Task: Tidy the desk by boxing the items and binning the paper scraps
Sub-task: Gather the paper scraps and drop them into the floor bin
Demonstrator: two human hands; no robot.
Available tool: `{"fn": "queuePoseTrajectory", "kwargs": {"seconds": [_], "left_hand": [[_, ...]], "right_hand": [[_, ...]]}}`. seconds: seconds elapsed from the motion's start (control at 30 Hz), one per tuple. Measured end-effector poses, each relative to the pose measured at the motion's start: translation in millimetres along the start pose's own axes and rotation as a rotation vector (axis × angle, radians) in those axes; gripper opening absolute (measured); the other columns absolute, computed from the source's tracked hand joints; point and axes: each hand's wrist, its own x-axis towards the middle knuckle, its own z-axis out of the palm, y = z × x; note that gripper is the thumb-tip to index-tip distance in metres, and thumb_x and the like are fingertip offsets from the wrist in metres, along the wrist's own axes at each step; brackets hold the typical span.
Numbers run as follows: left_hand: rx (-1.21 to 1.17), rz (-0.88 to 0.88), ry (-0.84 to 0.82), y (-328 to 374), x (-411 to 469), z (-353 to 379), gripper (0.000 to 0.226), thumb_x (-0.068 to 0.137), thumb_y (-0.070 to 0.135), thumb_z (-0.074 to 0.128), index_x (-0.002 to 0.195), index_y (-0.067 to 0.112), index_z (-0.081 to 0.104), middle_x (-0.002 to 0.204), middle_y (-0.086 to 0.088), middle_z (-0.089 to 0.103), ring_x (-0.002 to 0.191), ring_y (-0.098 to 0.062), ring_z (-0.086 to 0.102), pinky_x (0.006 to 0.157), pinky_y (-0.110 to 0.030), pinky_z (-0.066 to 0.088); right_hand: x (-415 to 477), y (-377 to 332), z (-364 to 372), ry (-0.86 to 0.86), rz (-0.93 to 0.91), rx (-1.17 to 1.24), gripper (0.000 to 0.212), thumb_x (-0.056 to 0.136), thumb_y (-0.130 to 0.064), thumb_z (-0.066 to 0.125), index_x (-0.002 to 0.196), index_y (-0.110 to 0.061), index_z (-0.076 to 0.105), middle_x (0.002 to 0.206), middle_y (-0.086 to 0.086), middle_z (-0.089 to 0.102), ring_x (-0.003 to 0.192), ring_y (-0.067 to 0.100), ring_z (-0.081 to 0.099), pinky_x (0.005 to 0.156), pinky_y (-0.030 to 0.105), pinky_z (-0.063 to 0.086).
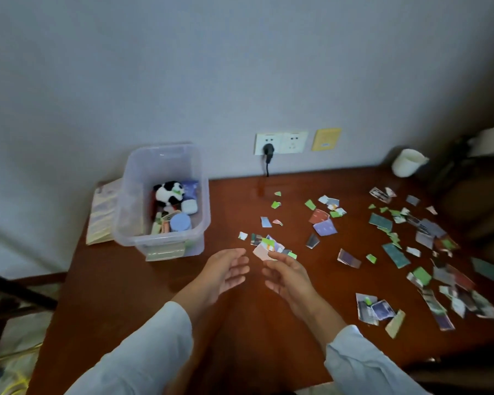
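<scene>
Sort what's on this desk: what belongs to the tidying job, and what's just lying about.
Job: clear box, panda toy inside it, scattered paper scraps.
Lying about: white cup, wall sockets, black plug, yellow wall plate.

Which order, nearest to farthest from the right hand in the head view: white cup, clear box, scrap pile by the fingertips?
1. scrap pile, just ahead of the right hand.
2. clear box, off to the left.
3. white cup, far back on the right.
</scene>
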Motion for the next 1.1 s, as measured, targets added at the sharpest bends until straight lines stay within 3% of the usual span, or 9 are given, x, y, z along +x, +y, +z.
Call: {"fn": "queuePoseTrajectory", "kwargs": {"seconds": [0.23,0.47,0.63,0.73,0.83,0.97,1.1], "left_hand": [[0.063,-0.016,-0.007,1,21,14,0.023,0.095,0.014,0.055,0.117,0.012,0.061,0.112,-0.008,0.067,0.104,-0.022,0.065,0.093,-0.036,0.052],[0.044,-0.037,0.119,3,49,30,0.022,0.092,0.009,0.059,0.114,0.013,0.061,0.111,-0.007,0.067,0.103,-0.019,0.065,0.085,-0.029,0.053],[0.157,-0.005,0.171,-3,72,40,0.027,0.087,0.012,0.065,0.113,0.015,0.059,0.112,-0.008,0.064,0.100,-0.018,0.062,0.076,-0.024,0.052],[0.291,0.055,0.211,-9,89,45,0.027,0.080,0.005,0.071,0.103,0.015,0.060,0.101,-0.004,0.063,0.090,-0.017,0.059,0.061,-0.017,0.046],[0.463,0.136,0.242,-17,108,49,0.034,0.070,0.006,0.080,0.096,0.016,0.060,0.088,0.001,0.059,0.083,-0.015,0.057,0.061,-0.012,0.043],[0.783,0.169,0.310,-24,128,51,0.054,0.056,0.037,0.086,0.101,0.031,0.056,0.103,0.003,0.053,0.079,-0.009,0.056,0.063,-0.021,0.042],[0.909,0.206,0.333,-28,137,52,0.056,0.059,0.041,0.081,0.106,0.031,0.053,0.108,0.006,0.047,0.083,-0.011,0.054,0.062,-0.020,0.039]], "right_hand": [[14,-2,-15,0.081,0.024,-0.034,0.023,0.089,-0.014,0.066,0.110,-0.021,0.066,0.110,0.007,0.069,0.099,0.019,0.066,0.075,0.030,0.054],[46,-22,-29,0.048,0.016,-0.180,0.025,0.088,-0.012,0.064,0.111,-0.021,0.064,0.105,0.004,0.067,0.098,0.018,0.064,0.083,0.033,0.055],[84,-38,-38,0.010,-0.031,-0.295,0.024,0.088,-0.010,0.064,0.110,-0.020,0.063,0.101,-0.004,0.064,0.094,0.010,0.061,0.083,0.034,0.055],[111,-38,-40,-0.014,-0.098,-0.498,0.027,0.088,-0.011,0.065,0.111,-0.023,0.061,0.104,-0.005,0.064,0.096,0.010,0.061,0.076,0.027,0.057],[133,-36,-42,-0.063,-0.195,-0.799,0.031,0.086,-0.017,0.066,0.114,-0.029,0.059,0.110,-0.005,0.060,0.099,0.011,0.060,0.077,0.024,0.053],[154,-35,-45,-0.156,-0.306,-1.081,0.041,0.088,-0.021,0.065,0.127,-0.029,0.056,0.121,-0.003,0.051,0.111,0.015,0.055,0.080,0.021,0.047],[170,-31,-43,-0.215,-0.310,-1.228,0.048,0.090,-0.028,0.064,0.135,-0.032,0.048,0.132,-0.003,0.044,0.117,0.018,0.053,0.085,0.025,0.049]]}}
